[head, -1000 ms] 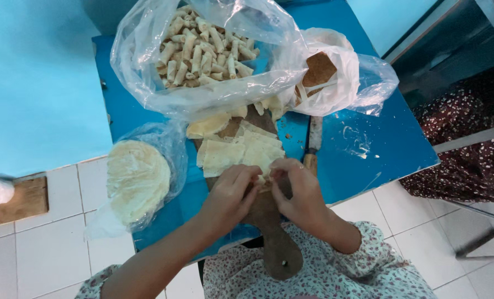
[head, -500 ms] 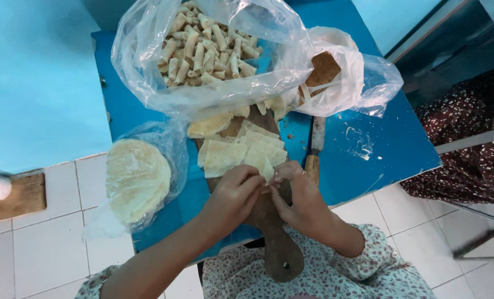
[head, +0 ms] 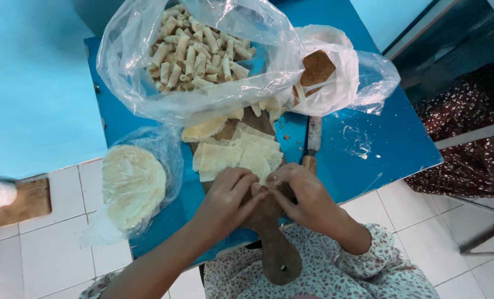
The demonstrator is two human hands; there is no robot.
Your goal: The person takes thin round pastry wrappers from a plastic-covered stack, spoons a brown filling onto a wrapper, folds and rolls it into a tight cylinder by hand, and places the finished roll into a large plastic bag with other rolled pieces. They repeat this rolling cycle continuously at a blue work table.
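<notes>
Both hands have barely shifted since a second ago, staying pressed together over the wooden board (head: 269,232). Left hand (head: 224,202) and right hand (head: 305,199) pinch something small between their fingertips, probably a pastry piece, though it is hidden. Just beyond them lie cut pastry sheets (head: 236,155); farther off, a bag of rolled pastries (head: 197,55). Left of the left hand sits a bagged stack of round wrappers (head: 133,185) on the blue bench (head: 369,149).

I sit over a blue table (head: 380,144) on white floor tiles (head: 64,243), turquoise wall (head: 31,83) beside me.
</notes>
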